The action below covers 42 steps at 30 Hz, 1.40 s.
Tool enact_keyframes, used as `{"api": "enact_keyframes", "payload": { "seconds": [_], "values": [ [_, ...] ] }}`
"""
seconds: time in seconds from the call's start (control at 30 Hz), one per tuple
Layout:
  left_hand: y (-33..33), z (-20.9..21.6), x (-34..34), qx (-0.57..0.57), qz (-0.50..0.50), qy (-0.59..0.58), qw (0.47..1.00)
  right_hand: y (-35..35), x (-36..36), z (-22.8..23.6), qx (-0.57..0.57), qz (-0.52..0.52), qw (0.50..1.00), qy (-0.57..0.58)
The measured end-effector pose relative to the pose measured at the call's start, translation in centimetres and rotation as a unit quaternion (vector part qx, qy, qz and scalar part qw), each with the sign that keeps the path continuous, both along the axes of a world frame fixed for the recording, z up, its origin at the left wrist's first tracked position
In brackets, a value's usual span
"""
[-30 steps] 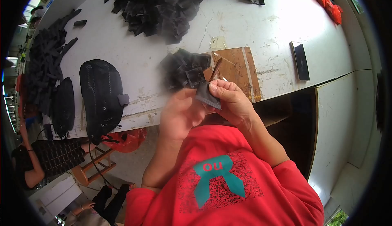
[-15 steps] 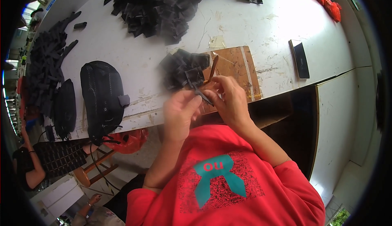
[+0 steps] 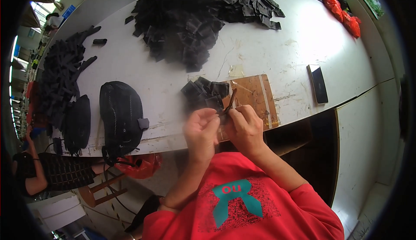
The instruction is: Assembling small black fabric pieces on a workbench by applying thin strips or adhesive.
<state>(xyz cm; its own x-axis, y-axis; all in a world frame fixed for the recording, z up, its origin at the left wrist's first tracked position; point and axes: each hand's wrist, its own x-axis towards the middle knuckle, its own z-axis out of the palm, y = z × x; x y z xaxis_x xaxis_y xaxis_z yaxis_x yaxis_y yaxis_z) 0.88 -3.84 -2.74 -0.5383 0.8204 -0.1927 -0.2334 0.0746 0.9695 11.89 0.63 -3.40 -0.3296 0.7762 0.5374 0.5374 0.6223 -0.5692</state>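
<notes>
My left hand (image 3: 200, 129) and my right hand (image 3: 245, 127) meet at the table's near edge with fingers closed. Between their fingertips is a small dark fabric piece (image 3: 223, 118), partly hidden by the fingers. A thin, curved brown piece (image 3: 233, 98) sticks up beside my right fingers; I cannot tell whether it is a tool or a strip, nor whether I hold it. Just beyond my hands lies a small heap of black fabric pieces (image 3: 201, 93), overlapping the left side of a brown board (image 3: 253, 93) with tape across it.
A large heap of black fabric pieces (image 3: 186, 23) covers the far table (image 3: 281, 53). Black pouches (image 3: 121, 116) and a pile of dark strips (image 3: 60, 73) lie to the left. A phone (image 3: 318, 84) rests at right, red plastic bags (image 3: 342, 17) far right. Another person sits at left.
The whole view has shifted, so the table sits lower in the picture. My hands have drawn closer together, and the dark piece that stretched between them now shows less.
</notes>
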Motion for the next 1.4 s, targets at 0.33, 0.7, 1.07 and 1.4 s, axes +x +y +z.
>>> {"api": "enact_keyframes", "payload": {
  "seconds": [0.33, 0.7, 1.07, 1.4],
  "values": [
    [1.0, 1.1, 1.0, 0.052, -0.007, 0.109, 0.993, 1.1, 1.2, 2.0, -0.694, 0.216, 0.472, 0.5],
    [4.2, 6.5, -2.3, 0.081, -0.197, -0.366, 0.906, 6.5, 0.7, 5.7, -0.52, 0.239, 0.762, 0.304],
    [4.9, 4.7, -1.4, 0.27, -0.188, 0.217, 0.919, 4.4, 1.9, 5.8, -0.169, 0.15, 0.957, 0.182],
    [4.3, 5.3, -0.5, 0.256, -0.045, -0.199, 0.945, 4.2, 0.0, 6.6, 0.139, 0.064, 0.986, 0.07]
  ]
}}
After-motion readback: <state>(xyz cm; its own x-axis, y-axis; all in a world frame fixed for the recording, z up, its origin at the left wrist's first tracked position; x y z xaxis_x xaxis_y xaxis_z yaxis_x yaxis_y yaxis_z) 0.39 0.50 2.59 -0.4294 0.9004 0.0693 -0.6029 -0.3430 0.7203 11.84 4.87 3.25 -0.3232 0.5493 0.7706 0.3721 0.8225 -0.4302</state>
